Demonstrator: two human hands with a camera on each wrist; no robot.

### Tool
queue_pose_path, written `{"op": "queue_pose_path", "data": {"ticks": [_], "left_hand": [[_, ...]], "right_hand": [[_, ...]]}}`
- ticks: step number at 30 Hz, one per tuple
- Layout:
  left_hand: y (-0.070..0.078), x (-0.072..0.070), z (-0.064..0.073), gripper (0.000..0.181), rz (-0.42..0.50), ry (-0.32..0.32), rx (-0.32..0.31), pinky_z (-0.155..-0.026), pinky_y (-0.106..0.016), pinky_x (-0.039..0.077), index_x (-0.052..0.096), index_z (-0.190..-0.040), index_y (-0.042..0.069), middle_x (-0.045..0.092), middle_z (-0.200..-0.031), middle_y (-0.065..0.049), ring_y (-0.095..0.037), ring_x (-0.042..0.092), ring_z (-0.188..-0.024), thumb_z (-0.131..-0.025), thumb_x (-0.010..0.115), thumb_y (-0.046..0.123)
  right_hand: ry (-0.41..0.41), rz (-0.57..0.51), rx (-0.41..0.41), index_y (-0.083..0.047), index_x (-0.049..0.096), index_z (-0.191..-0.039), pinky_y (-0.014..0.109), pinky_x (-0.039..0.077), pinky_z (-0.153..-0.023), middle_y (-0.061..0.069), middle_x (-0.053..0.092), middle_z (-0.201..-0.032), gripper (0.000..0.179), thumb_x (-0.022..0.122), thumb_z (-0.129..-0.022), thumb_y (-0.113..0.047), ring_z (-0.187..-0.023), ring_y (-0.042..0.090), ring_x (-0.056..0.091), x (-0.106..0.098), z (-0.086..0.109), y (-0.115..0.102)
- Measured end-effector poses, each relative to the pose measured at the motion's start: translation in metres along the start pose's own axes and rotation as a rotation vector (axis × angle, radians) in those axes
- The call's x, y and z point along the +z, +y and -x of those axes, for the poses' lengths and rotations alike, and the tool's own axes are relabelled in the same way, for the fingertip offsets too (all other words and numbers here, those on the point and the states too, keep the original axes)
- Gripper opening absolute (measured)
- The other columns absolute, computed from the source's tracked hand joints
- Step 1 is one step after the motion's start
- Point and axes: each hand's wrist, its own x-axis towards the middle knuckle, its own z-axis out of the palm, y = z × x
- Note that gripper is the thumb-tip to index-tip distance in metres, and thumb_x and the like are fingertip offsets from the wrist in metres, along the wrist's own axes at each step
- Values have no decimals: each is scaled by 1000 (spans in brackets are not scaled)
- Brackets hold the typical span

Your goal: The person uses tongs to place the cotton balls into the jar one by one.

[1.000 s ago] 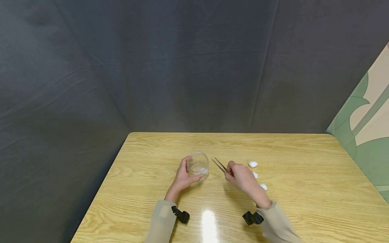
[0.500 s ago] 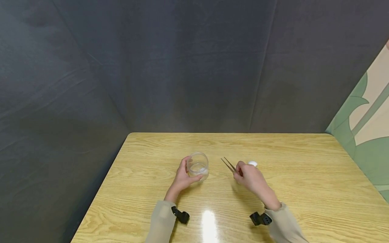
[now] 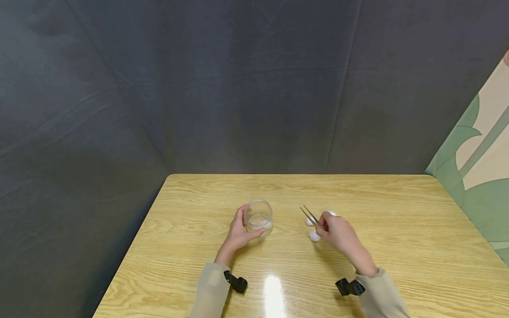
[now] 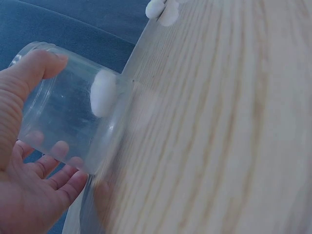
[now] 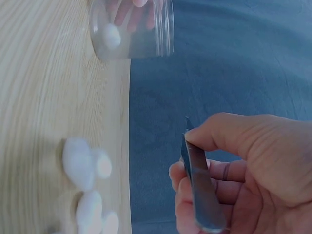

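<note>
My left hand (image 3: 238, 234) holds a clear plastic jar (image 3: 258, 212), thumb on one side and fingers around the other. The jar stands upright on the table. One white cotton ball (image 4: 103, 92) lies at the bottom inside it, visible in both wrist views. To the right of the jar, my right hand (image 3: 339, 236) pinches metal tweezers (image 5: 200, 185) between thumb and fingers. Their tips are apart with nothing between them, pointing away over the table. Below and beside the tweezers lie loose cotton balls (image 3: 314, 236), partly covered by the right hand in the head view.
Several cotton balls (image 5: 78, 163) lie close together on the wooden table (image 3: 199, 203), right of the jar. A dark cloth (image 3: 254, 88) hangs behind the table's far edge. A green and beige patterned surface (image 3: 477, 190) borders the right side.
My right hand with the tweezers has moved right, away from the jar, to above the cotton balls. Cotton balls left of the hand have come into view. The left hand and jar stay put.
</note>
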Motion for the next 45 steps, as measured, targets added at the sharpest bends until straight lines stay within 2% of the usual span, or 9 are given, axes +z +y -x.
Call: {"op": "queue_pose_path", "data": {"ticks": [10,22,31,45], "left_hand": [[0,0,1,84,5,1,3,-97,-54,34,33,-138,4,41,-135,-22,-37,40,-123,-70,81,9],[1,-1,1,84,-2,-2,-13,-97,-51,35,32,-138,3,41,-136,-21,-35,41,-122,-70,81,11],[1,-1,0,84,7,-7,-1,-97,-53,35,32,-138,3,41,-136,-21,-36,41,-122,-70,81,11],[0,-1,0,84,5,-5,12,-95,-54,36,33,-138,2,42,-135,-22,-37,42,-120,-70,81,12]], "right_hand": [[-15,1,37,-7,49,-75,25,28,-47,-2,39,-57,17,63,-84,-6,-50,11,36,-3,5,11],[-71,-15,107,-6,49,-77,25,29,-47,-1,43,-59,17,63,-86,-10,-51,12,37,-4,12,29],[-68,-27,123,-5,50,-76,25,29,-45,0,44,-59,14,60,-85,-7,-50,12,37,-4,15,46],[-117,-27,196,-3,49,-78,26,31,-44,2,45,-59,15,58,-88,-9,-48,13,39,-7,17,63]]}}
